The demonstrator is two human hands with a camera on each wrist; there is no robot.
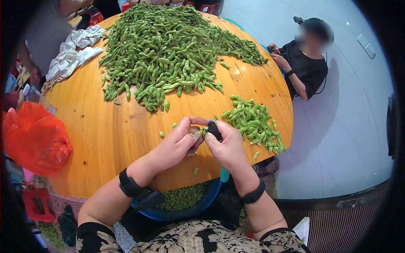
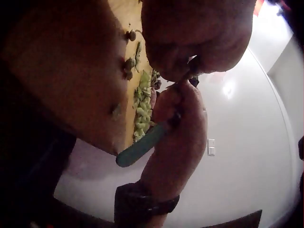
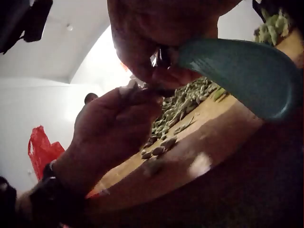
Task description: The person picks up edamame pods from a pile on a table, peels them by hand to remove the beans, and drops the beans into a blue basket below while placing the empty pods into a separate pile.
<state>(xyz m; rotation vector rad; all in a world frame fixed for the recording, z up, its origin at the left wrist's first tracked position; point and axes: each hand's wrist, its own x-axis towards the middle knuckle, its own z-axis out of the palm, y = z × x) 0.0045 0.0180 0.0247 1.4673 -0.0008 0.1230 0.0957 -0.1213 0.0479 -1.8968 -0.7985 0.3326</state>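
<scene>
Over the table's near edge, my left hand (image 1: pixel 176 141) pinches a green soybean pod (image 1: pixel 203 133) between thumb and fingers. Meeting it tip to tip is my right hand (image 1: pixel 230 145), which grips a tool with a teal handle (image 1: pixel 224 174). That handle sticks out below the palm, also seen in the right wrist view; its working end is hidden by the fingers. A black band (image 1: pixel 214 130) wraps a right finger close to the pod. Right of the hands lies a small pile of soybean pods (image 1: pixel 255 124).
A large heap of pods (image 1: pixel 160 50) covers the back of the round wooden table (image 1: pixel 90 139). Below the near edge, a blue basin (image 1: pixel 214 196) contains small green pieces. A red plastic bag (image 1: pixel 38 139) and white cloths (image 1: pixel 69 59) are left. Another person (image 1: pixel 306 67) sits at right.
</scene>
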